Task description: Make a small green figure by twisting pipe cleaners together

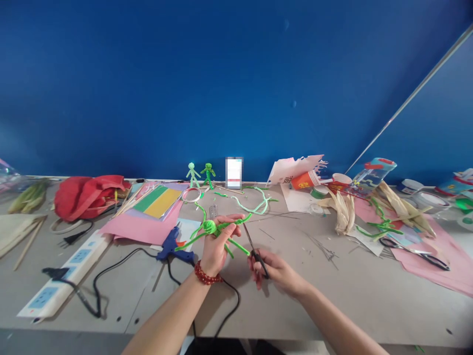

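Observation:
In my left hand (218, 244) is a bright green pipe-cleaner figure (209, 227), with a round coiled head and several thin limbs sticking out. My fingers pinch its body. My right hand (275, 271) is closed around the black handles of a pair of scissors (260, 260). Their blades point up and away, beside one green limb end; I cannot tell whether they touch it. Against the blue wall stand a pale green figure (192, 173) and a darker green figure (209, 175). Loose pale green pipe cleaners (254, 207) lie beyond my hands.
A blue glue gun (175, 246) with a black cord lies left of my hands, near a white power strip (66, 276). Pink paper (129, 224) and a red cloth bag (86, 197) are farther left. At right are corn husks (342, 212), an orange cup (305, 181) and other scissors (417, 252).

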Available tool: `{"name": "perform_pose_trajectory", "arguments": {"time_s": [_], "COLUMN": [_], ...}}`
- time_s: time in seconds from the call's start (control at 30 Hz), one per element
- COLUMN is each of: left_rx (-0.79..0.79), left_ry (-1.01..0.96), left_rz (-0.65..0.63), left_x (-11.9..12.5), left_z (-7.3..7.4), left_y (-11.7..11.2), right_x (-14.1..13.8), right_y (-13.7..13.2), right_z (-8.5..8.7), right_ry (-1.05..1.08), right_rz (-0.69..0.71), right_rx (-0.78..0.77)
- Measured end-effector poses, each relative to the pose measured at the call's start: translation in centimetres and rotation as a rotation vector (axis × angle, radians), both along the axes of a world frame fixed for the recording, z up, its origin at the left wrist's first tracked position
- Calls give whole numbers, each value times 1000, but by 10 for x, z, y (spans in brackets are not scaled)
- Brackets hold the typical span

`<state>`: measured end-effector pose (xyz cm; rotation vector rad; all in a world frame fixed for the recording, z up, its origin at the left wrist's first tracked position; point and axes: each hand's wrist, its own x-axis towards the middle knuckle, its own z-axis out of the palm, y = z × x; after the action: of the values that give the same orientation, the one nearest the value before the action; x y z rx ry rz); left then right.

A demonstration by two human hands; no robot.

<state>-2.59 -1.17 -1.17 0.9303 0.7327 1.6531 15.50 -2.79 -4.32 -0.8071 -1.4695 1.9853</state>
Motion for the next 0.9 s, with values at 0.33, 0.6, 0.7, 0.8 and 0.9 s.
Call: {"name": "perform_pose_trajectory", "arguments": {"time_s": [0.33, 0.6, 0.7, 0.8, 0.9], "left_rx": [11, 8, -3, -19, -38], "left_ry": [74, 292, 281, 254, 250], "left_rz": [97, 91, 39, 14, -8], "left_x": [-2, 3, 6, 7, 7], "left_z": [-5, -3, -6, -8, -8], "left_y": [3, -1, -2, -1, -1], "right_x": [5, 6, 7, 7, 7], "right_y": [1, 8, 8, 8, 9], "right_z": [8, 8, 8, 8, 8], "right_ry": [-30, -38, -28, -31, -30], "right_rz": [-32, -119, -120, -117, -117], "right_rx": [64, 40, 34, 25, 27]}}
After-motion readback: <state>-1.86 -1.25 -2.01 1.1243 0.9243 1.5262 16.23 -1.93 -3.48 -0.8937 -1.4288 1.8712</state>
